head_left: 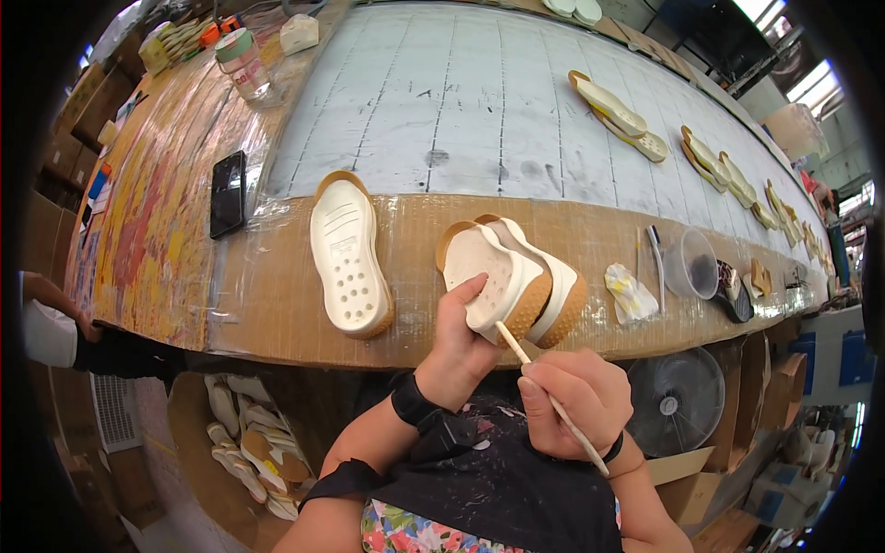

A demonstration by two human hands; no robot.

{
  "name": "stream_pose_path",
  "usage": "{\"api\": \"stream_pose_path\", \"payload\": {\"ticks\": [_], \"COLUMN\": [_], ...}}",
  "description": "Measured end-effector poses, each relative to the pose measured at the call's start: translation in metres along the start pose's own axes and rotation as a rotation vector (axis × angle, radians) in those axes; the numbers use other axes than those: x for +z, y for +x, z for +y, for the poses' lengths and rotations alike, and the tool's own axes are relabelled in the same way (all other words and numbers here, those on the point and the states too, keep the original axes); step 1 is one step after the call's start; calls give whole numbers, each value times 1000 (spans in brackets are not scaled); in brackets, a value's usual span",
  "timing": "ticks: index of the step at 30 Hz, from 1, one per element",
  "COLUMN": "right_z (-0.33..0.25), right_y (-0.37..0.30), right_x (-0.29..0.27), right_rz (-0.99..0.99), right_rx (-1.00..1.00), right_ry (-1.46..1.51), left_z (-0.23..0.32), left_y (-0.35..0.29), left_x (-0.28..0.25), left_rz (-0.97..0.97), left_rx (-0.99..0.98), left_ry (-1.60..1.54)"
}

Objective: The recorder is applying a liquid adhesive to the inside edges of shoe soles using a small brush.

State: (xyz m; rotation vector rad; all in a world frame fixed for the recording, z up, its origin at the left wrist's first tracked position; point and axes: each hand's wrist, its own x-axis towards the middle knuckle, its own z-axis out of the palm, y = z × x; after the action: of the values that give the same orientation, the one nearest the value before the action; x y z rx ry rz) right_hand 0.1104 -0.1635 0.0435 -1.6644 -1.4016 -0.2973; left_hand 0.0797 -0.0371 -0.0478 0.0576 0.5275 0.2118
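My left hand [461, 334] is closed on a cream shoe sole [479, 267] with a tan, studded underside, its thumb lying on the upper face near several small holes. Right behind it leans a second cream-and-tan sole [564, 276]. In my right hand [581, 401] is a thin, pale stick-like brush [573, 431], pinched between thumb and fingers. The tip of this brush meets the edge of the held sole; its bristles are too small to make out. Another sole [346, 249] lies face up on the cardboard left of my hands.
A black phone [228, 194] and a lidded bottle [244, 66] are on the left. To the right are a crumpled cloth [631, 293], a toothbrush [656, 263] and a clear plastic tub [690, 262]. More soles [616, 109] line the conveyor belt [396, 101]. Another person's hand [89, 327] shows at far left.
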Motion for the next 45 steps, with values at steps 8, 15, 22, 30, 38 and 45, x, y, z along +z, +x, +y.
{"api": "stream_pose_path", "payload": {"ticks": [8,15,22,30,38,45], "right_z": [115,231,254,198,46,40], "right_y": [-29,-99,-119,-83,-29,-32], "right_x": [-44,-77,-91,-89,-25,-22], "right_rz": [238,-266,-269,39,-34,-191], "right_rx": [472,519,640,585,640,482], "right_ry": [-402,-930,-976,-570,764,491], "left_z": [3,5,2,2,1,9], "left_y": [-13,-23,-20,-16,-6,-12], "left_x": [5,10,11,8,-13,-18], "left_rz": [-5,-37,-64,-107,-404,-467], "left_rx": [-49,-11,4,80,-19,44], "left_ry": [-18,12,-23,105,204,470]}}
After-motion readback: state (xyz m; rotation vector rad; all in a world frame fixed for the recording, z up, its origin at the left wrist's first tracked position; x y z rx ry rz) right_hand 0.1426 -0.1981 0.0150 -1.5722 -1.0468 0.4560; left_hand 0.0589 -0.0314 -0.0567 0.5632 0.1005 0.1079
